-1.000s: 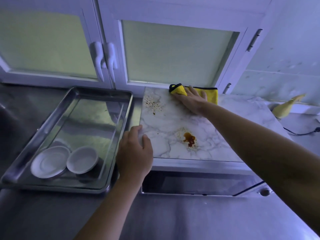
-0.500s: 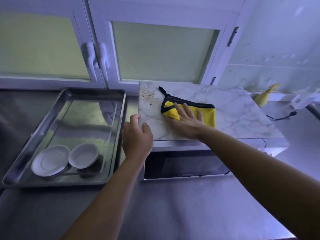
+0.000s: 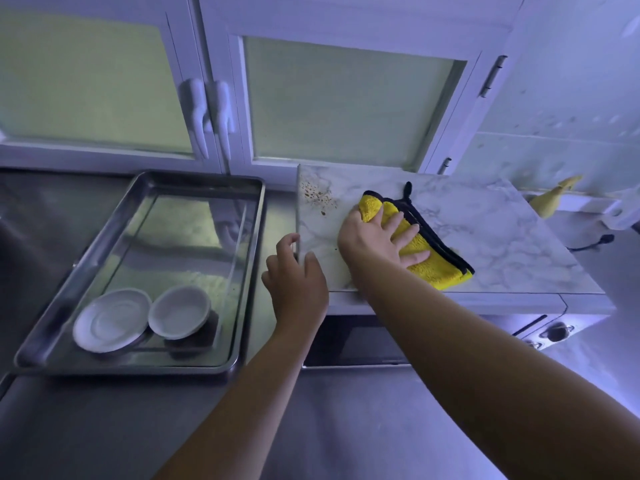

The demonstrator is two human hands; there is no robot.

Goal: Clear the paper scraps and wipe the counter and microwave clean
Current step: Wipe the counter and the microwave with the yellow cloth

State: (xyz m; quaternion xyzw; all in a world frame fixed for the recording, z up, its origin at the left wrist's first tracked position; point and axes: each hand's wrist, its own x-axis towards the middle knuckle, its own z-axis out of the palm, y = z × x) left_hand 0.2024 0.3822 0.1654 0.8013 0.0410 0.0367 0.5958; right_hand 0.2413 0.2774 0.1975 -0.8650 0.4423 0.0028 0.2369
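A microwave point(image 3: 353, 341) with a marble-patterned top point(image 3: 485, 230) stands on the steel counter point(image 3: 346, 427). My right hand point(image 3: 377, 237) presses flat, fingers spread, on a yellow cloth with black trim point(image 3: 436, 268) near the top's front left. Brown splatter spots point(image 3: 318, 197) mark the top's back left corner. My left hand point(image 3: 294, 275) grips the top's left front edge, thumb on the surface. No paper scraps are in view.
A steel tray point(image 3: 249, 271) sits left of the microwave with two white saucers point(image 3: 110, 320) in its front end. White glass-door cabinets point(image 3: 346, 98) stand behind. A yellow object point(image 3: 550, 202) and a black cable point(image 3: 588, 242) lie to the right.
My right hand dragged the cloth from the top's back edge forward over the brown stain in the middle, then left. That stain no longer shows. My left hand stayed on the edge.
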